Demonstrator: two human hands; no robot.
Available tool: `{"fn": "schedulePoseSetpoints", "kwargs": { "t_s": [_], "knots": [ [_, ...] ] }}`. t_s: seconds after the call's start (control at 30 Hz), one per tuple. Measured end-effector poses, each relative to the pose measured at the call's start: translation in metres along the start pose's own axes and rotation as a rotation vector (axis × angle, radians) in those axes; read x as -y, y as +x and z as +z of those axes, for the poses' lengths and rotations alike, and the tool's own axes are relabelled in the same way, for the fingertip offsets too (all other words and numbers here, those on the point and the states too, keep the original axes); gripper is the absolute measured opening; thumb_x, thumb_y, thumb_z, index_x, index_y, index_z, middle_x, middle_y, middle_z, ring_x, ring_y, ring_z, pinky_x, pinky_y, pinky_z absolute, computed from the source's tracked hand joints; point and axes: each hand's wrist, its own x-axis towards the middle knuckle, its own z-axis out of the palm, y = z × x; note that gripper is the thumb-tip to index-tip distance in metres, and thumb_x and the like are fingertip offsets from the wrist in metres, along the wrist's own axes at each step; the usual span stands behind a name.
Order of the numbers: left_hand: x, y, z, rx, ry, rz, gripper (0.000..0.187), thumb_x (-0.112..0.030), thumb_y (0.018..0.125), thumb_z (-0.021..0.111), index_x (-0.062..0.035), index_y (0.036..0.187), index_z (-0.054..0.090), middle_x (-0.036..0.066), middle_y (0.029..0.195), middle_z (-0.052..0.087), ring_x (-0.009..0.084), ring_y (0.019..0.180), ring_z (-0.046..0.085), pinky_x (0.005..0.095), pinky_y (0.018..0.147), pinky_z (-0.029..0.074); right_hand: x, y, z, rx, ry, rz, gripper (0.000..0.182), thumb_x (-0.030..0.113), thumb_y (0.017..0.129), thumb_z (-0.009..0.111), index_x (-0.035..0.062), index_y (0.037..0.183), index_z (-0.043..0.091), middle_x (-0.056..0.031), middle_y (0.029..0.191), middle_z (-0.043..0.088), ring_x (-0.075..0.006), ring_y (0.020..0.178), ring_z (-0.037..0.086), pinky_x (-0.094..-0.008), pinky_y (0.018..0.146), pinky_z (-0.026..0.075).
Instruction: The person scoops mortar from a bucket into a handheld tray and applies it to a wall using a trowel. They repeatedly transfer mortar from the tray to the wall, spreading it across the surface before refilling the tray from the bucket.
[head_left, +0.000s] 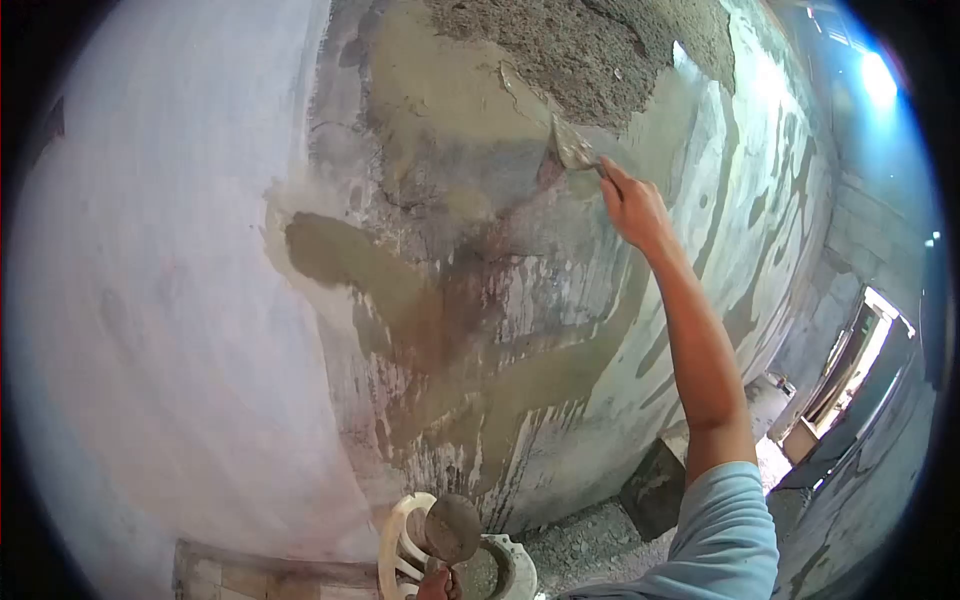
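My right hand (635,208) is closed round the handle of a trowel (572,147). Its wet, cement-smeared blade lies against the wall (540,300), just below a rough patch of fresh mortar (590,60). Smooth, damp plaster (440,80) spreads to the left of that patch. At the bottom edge, my left hand (437,584) is partly cut off. It grips a round, cement-coated scoop (453,528) by its short handle. Beneath the scoop, a round tub (523,570) with grey mix inside stands beside a cream plastic chair (392,545).
Smooth pale wall (180,300) stretches to the left. Grey rubble (575,545) covers the floor at the wall's foot, near a dark block (655,488). A bright doorway (850,360) opens at the far right, beyond a pale container (770,400).
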Motion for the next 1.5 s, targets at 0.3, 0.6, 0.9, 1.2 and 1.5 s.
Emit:
{"fn": "schedulePoseSetpoints", "kwargs": {
  "t_s": [0.3,0.6,0.9,1.2,1.5],
  "knots": [
    [-0.002,-0.001,-0.005,-0.05,0.118,-0.038,0.038,-0.045,0.107,0.044,-0.0201,0.079,0.051,-0.003,0.054,0.036,0.0126,0.041,0.03,0.0307,0.039,0.029,0.087,0.075,-0.016,-0.057,0.039,-0.054,0.04,0.031,0.099,0.052,0.0175,0.136,0.061,-0.0208,0.102,0.072,-0.0452,0.096,0.066,-0.0524,0.085,0.053],
    [0.011,0.016,-0.013,0.077,-0.047,0.058,0.04,-0.045,0.106,0.044,-0.0151,0.08,0.051,-0.001,0.054,0.038,0.0139,0.041,0.032,0.0322,0.039,0.031,0.005,0.006,-0.021,0.08,-0.098,0.135,0.041,0.029,0.099,0.055,0.0131,0.135,0.062,-0.0247,0.104,0.07,-0.044,0.094,0.067,-0.049,0.087,0.053],
    [-0.006,0.004,0.01,-0.019,0.101,0.229,0.039,-0.045,0.107,0.044,-0.0111,0.091,0.056,0.0,0.058,0.043,0.0136,0.039,0.038,0.0307,0.036,0.032,0.034,0.078,-0.005,-0.12,0.181,-0.058,0.042,0.035,0.1,0.053,0.0127,0.134,0.063,-0.0244,0.105,0.071,-0.0457,0.099,0.067,-0.0508,0.087,0.053],
    [-0.002,-0.003,0.065,-0.15,0.022,0.242,0.04,-0.047,0.106,0.043,-0.0111,0.095,0.057,0.0,0.058,0.046,0.0133,0.039,0.039,0.0309,0.036,0.032,0.04,0.016,0.023,0.133,0.212,-0.148,0.04,0.029,0.1,0.053,0.0117,0.134,0.062,-0.0278,0.1,0.07,-0.0488,0.089,0.067,-0.0554,0.081,0.055],
    [-0.007,0.012,0.065,-0.318,0.256,0.383,0.04,-0.046,0.106,0.047,-0.0102,0.104,0.064,-0.001,0.07,0.055,0.012,0.053,0.052,0.0299,0.046,0.044,0.06,-0.258,0.009,0.93,1.201,0.612,0.036,0.015,0.089,0.075,-0.0007,0.119,0.062,-0.0075,0.085,0.07,-0.0135,0.067,0.066,-0.0287,0.057,0.051]
  ]
}}
